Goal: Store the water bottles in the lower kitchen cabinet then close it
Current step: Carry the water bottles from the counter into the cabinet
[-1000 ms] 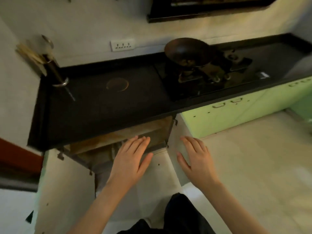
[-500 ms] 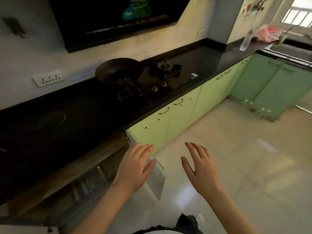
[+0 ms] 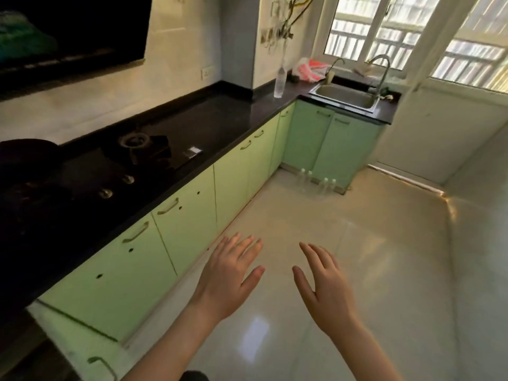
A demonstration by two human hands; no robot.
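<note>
We hold our left hand [image 3: 231,273] and right hand [image 3: 327,292] out over the floor [image 3: 384,270], fingers straight and spread, gripping nothing. Four water bottles [image 3: 325,187] stand upright at the floor's far edge, close by the sink cabinet [image 3: 338,149]. One more bottle [image 3: 280,83] stands at the countertop's [image 3: 220,116] far corner. The lower cabinet door [image 3: 82,350] at our near left stands open

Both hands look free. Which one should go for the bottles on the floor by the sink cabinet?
The right hand, marginally: the floor bottles stand straight ahead of it, while the left hand is nearer the cabinet fronts. Both are open, empty and far off.
</note>
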